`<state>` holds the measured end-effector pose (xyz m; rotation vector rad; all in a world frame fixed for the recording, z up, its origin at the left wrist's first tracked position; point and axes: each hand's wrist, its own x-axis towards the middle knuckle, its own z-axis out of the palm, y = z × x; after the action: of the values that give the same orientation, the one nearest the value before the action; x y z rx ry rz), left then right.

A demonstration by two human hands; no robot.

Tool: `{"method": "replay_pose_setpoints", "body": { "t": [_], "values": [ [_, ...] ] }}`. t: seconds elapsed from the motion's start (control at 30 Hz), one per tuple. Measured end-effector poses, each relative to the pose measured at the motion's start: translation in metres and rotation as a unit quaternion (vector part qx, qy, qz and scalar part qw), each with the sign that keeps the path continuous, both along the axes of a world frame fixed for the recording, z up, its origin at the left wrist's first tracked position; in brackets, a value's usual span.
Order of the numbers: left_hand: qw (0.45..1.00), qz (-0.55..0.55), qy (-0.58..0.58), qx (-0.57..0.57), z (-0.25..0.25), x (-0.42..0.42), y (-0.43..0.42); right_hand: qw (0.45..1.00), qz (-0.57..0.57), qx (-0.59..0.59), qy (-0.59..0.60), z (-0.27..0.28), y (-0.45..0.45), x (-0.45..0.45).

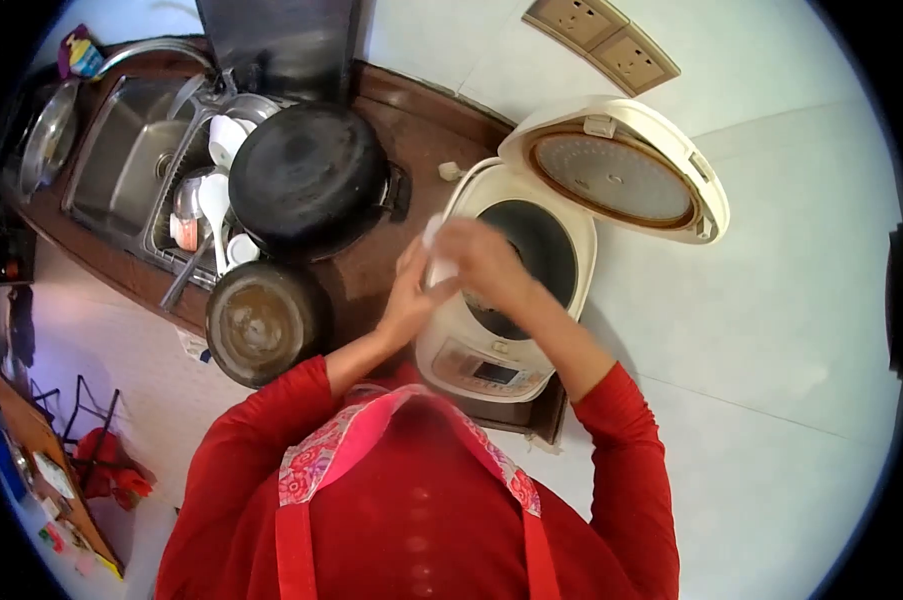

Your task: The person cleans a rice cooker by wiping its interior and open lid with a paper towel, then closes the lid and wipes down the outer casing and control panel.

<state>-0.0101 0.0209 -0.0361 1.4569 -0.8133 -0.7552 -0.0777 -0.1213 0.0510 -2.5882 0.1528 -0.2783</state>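
My left hand is closed around the lower side of a small white object, whose kind is blurred and half hidden by fingers. Over its upper part lies my right hand, smeared by motion, its fingers bent against the object. Both hands meet at the left rim of a white rice cooker, my right forearm crossing above it. The cooker's lid stands raised towards the wall. Inside, the dark inner pot shows, with something pale low in it that I cannot make out.
Left of the cooker, a large black pan and a smaller dark pot lie bottom up. Behind them are a dish rack with a white ladle and a steel sink. Wall sockets sit above the brown counter.
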Motion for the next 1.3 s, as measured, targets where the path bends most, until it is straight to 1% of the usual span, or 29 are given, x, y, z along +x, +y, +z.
{"method": "replay_pose_setpoints", "body": {
  "t": [0.07,0.1,0.2,0.23,0.3,0.33,0.37,0.4,0.43,0.47,0.53,0.57,0.6,0.67,0.77,0.8,0.87,0.9,0.93,0.97,1.0,1.07,1.1,1.13,1.2,1.3],
  "values": [
    [0.999,0.031,0.001,0.009,0.005,-0.008,0.001,0.992,-0.125,-0.003,-0.017,-0.014,-0.034,0.016],
    [0.999,0.039,-0.013,0.007,0.001,-0.010,0.001,0.992,-0.112,-0.051,-0.033,0.001,-0.046,0.024],
    [0.999,0.047,-0.013,0.014,-0.004,-0.013,-0.003,0.992,-0.028,-0.119,-0.021,-0.012,-0.034,0.010],
    [0.999,0.044,-0.004,0.006,0.003,-0.012,-0.003,0.988,0.040,-0.147,0.003,-0.005,-0.011,-0.001],
    [0.998,0.048,-0.038,-0.019,-0.004,-0.010,-0.006,0.991,0.031,-0.001,0.128,-0.006,0.002,-0.009],
    [0.997,0.044,-0.054,-0.029,-0.006,-0.012,-0.006,0.993,0.068,-0.019,0.092,0.008,-0.004,-0.006],
    [0.999,0.045,-0.014,-0.019,-0.008,-0.014,-0.004,0.996,0.022,-0.053,0.074,0.007,-0.018,0.003],
    [0.999,0.047,-0.011,-0.019,-0.008,-0.016,-0.003,0.995,-0.027,-0.086,0.053,0.003,-0.035,0.014],
    [0.999,0.050,-0.007,-0.020,-0.008,-0.016,-0.004,0.995,-0.063,-0.077,0.019,0.004,-0.048,0.023],
    [0.998,0.053,-0.005,-0.023,-0.006,-0.015,-0.005,0.993,-0.052,-0.099,0.035,0.003,-0.047,0.021],
    [0.999,0.046,-0.009,0.022,-0.003,-0.015,-0.006,0.987,-0.026,-0.143,0.065,0.003,-0.038,0.018],
    [0.998,0.045,-0.012,0.044,-0.003,-0.013,-0.007,0.981,0.039,-0.123,0.146,-0.003,-0.027,0.011],
    [0.998,0.051,-0.005,0.036,-0.007,-0.011,-0.008,0.957,0.149,-0.123,0.216,0.014,0.000,0.011],
    [0.998,0.055,0.013,0.022,-0.017,-0.018,-0.009,0.949,0.118,-0.106,0.273,0.029,0.012,0.021],
    [0.998,0.058,0.005,0.035,-0.004,-0.018,-0.008,0.972,0.070,-0.181,0.130,0.015,-0.040,0.040],
    [0.997,0.066,0.005,0.037,-0.003,-0.017,-0.008,0.973,0.050,-0.179,0.135,0.016,-0.047,0.045],
    [0.997,0.065,0.016,0.037,-0.001,-0.017,-0.008,0.974,0.083,-0.172,0.119,0.014,-0.045,0.044],
    [0.997,0.066,0.023,0.036,0.000,-0.016,-0.009,0.970,0.146,-0.155,0.114,0.002,-0.044,0.037],
    [0.998,0.059,0.020,0.034,0.002,-0.014,-0.010,0.962,0.209,-0.137,0.110,0.010,-0.020,0.039],
    [0.998,0.050,0.018,0.033,0.003,-0.013,-0.009,0.961,0.202,-0.115,0.151,0.025,-0.003,0.038],
    [0.999,0.040,0.015,0.033,0.003,-0.013,-0.008,0.965,0.186,-0.131,0.130,0.021,-0.012,0.039],
    [0.998,0.059,0.002,0.023,-0.005,-0.015,-0.009,0.971,0.156,-0.162,0.085,0.010,-0.045,0.047],
    [0.998,0.066,-0.004,0.018,-0.006,-0.018,-0.008,0.974,0.143,-0.163,0.071,0.016,-0.052,0.053],
    [0.998,0.063,0.001,0.021,-0.006,-0.018,-0.008,0.976,0.117,-0.157,0.097,0.018,-0.053,0.055],
    [0.998,0.058,0.011,0.027,-0.003,-0.014,-0.009,0.963,0.155,-0.188,0.113,0.007,-0.051,0.053],
    [0.999,0.045,0.016,0.023,0.000,-0.012,-0.008,0.941,0.241,-0.163,0.174,0.023,-0.022,0.051]
  ]
}}
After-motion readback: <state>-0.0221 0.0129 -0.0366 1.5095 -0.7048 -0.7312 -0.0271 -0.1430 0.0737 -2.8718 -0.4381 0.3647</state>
